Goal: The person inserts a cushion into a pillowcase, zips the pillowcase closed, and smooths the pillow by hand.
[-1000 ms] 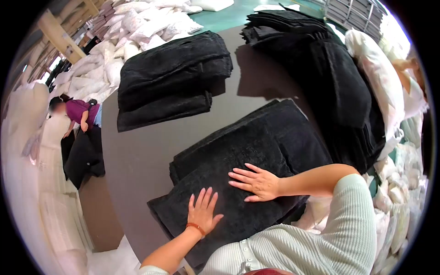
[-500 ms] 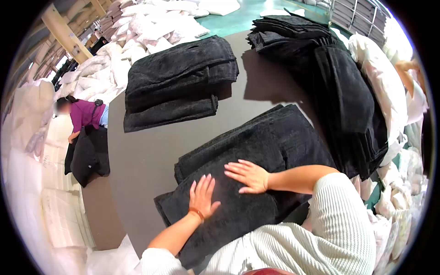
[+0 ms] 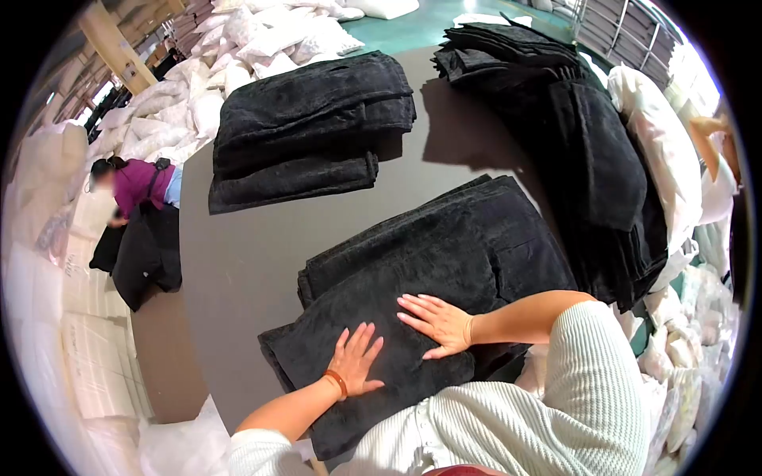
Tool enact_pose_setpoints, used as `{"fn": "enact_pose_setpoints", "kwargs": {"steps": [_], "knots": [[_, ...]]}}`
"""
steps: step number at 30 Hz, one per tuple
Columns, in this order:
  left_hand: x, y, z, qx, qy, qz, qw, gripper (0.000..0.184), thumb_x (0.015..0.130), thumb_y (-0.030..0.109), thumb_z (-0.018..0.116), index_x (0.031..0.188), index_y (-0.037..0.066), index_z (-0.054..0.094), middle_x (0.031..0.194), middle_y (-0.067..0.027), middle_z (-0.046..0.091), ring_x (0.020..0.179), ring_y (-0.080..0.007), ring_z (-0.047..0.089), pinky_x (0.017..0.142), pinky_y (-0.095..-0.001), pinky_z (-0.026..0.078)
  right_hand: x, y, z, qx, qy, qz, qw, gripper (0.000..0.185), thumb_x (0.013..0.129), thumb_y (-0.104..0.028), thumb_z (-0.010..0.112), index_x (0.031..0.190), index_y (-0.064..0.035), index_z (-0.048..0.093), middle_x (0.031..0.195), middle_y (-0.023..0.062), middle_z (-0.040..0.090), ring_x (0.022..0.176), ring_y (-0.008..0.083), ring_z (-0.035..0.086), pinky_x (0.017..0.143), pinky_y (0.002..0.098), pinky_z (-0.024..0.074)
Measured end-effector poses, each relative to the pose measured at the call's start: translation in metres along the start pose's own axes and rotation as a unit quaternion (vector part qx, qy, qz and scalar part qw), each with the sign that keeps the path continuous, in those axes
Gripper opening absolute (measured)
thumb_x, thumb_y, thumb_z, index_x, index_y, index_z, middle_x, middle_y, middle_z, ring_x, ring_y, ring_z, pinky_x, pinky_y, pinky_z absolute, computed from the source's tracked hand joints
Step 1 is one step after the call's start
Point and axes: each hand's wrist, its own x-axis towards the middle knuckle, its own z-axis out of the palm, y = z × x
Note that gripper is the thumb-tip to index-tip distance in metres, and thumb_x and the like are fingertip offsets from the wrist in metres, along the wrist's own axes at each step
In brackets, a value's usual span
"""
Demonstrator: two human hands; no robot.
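A folded black fabric piece (image 3: 413, 278) lies in layers on the grey table (image 3: 238, 270) right before me. My left hand (image 3: 355, 363) rests flat on its near left part, fingers stretched out, a brown band at the wrist. Palm down on the same cloth, my right hand (image 3: 440, 321) has its fingers apart, a little farther in and to the right. Neither hand grips anything. What kind of article the fabric is, I cannot tell.
Folded black fabric (image 3: 313, 111) lies at the table's far left. A tall black fabric stack (image 3: 595, 159) covers the right side, beside a white sack (image 3: 655, 151). At left, a person in purple (image 3: 135, 186) handles black cushions (image 3: 147, 258). White bags (image 3: 270, 32) are heaped behind.
Both hands have shifted slightly toward me, still flat on the black fabric. The person at left has moved a little, and my view has shifted slightly.
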Motion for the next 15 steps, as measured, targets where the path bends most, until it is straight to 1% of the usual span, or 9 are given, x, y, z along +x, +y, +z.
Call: {"fn": "enact_pose_setpoints", "kwargs": {"steps": [1,6,9,10,11,12,13,14,15], "knots": [[0.0,-0.002,0.0,0.008,0.005,0.002,1.0,0.099,0.078,0.066,0.058,0.153,0.014,0.02,0.16,-0.0203,0.009,0.148,-0.0369,0.008,0.116,-0.0556,0.006,0.0,0.003,0.003,-0.004,0.005,0.001,1.0,0.097,0.088,-0.073,0.032,0.152,0.0,0.02,0.158,0.0256,0.015,0.146,0.0401,0.017,0.117,0.0508,0.0153],[-0.005,0.013,-0.009,0.015,0.049,0.006,0.999,0.096,0.079,0.066,0.057,0.152,0.015,0.023,0.159,-0.0183,0.015,0.148,-0.0354,0.013,0.116,-0.0548,0.01,-0.01,-0.007,-0.008,0.004,0.042,0.009,0.999,0.094,0.086,-0.07,0.041,0.151,-0.0029,0.027,0.157,0.023,0.021,0.145,0.0376,0.022,0.116,0.0491,0.0181],[-0.011,0.031,-0.027,0.001,0.098,0.014,0.995,0.087,0.082,0.062,0.057,0.149,0.014,0.032,0.157,-0.0159,0.025,0.146,-0.0335,0.021,0.116,-0.0536,0.013,-0.019,-0.021,-0.022,-0.005,0.086,0.032,0.996,0.076,0.09,-0.057,0.046,0.147,-0.0073,0.037,0.154,0.0169,0.03,0.144,0.0344,0.026,0.115,0.0516,0.02],[-0.014,0.039,-0.031,-0.006,0.102,-0.004,0.995,0.082,0.085,0.065,0.051,0.147,0.013,0.037,0.156,-0.0154,0.029,0.145,-0.0336,0.023,0.116,-0.0525,0.014,-0.024,-0.029,-0.03,-0.024,0.09,0.06,0.994,0.069,0.091,-0.051,0.049,0.145,-0.0086,0.042,0.153,0.0146,0.035,0.143,0.0334,0.028,0.114,0.0528,0.0209],[-0.018,0.045,-0.034,-0.014,0.107,-0.021,0.994,0.079,0.088,0.067,0.045,0.145,0.013,0.041,0.155,-0.0149,0.032,0.144,-0.0337,0.026,0.116,-0.0515,0.015,-0.031,-0.038,-0.039,-0.062,0.174,0.136,0.973,0.058,0.089,-0.039,0.057,0.14,-0.0124,0.048,0.148,0.0122,0.041,0.141,0.0329,0.032,0.112,0.0546,0.0228],[-0.023,0.05,-0.035,-0.011,0.105,-0.012,0.994,0.079,0.088,0.067,0.045,0.145,0.013,0.041,0.155,-0.0149,0.032,0.144,-0.0337,0.026,0.116,-0.0515,0.015,-0.04,-0.045,-0.034,-0.141,0.228,0.273,0.924,0.06,0.086,-0.037,0.063,0.14,-0.0148,0.049,0.148,0.0131,0.042,0.139,0.0336,0.035,0.111,0.055,0.024],[-0.03,0.055,-0.033,-0.006,0.124,-0.089,0.988,0.078,0.089,0.065,0.046,0.146,0.012,0.041,0.155,-0.0137,0.032,0.145,-0.0331,0.025,0.117,-0.0511,0.014,-0.045,-0.046,-0.031,-0.17,0.285,0.382,0.862,0.066,0.082,-0.041,0.066,0.14,-0.0157,0.048,0.149,0.0136,0.04,0.14,0.0339,0.032,0.111,0.0539,0.0257],[-0.041,0.062,-0.029,-0.004,0.14,-0.168,0.976,0.076,0.09,0.062,0.047,0.147,0.011,0.04,0.155,-0.0126,0.032,0.146,-0.0324,0.024,0.117,-0.0507,0.013,-0.057,-0.049,-0.029,-0.127,0.274,0.488,0.819,0.071,0.083,-0.047,0.064,0.143,-0.0149,0.045,0.151,0.0141,0.038,0.14,0.0332,0.032,0.11,0.0551,0.0259],[-0.051,0.068,-0.026,0.013,0.165,-0.216,0.962,0.076,0.087,0.053,0.058,0.147,0.012,0.039,0.157,-0.0116,0.029,0.146,-0.0327,0.023,0.117,-0.0516,0.013,-0.071,-0.047,-0.024,-0.082,0.258,0.527,0.806,0.074,0.084,-0.052,0.063,0.144,-0.0135,0.042,0.151,0.0149,0.037,0.14,0.0333,0.033,0.111,0.0531,0.0271]]}}
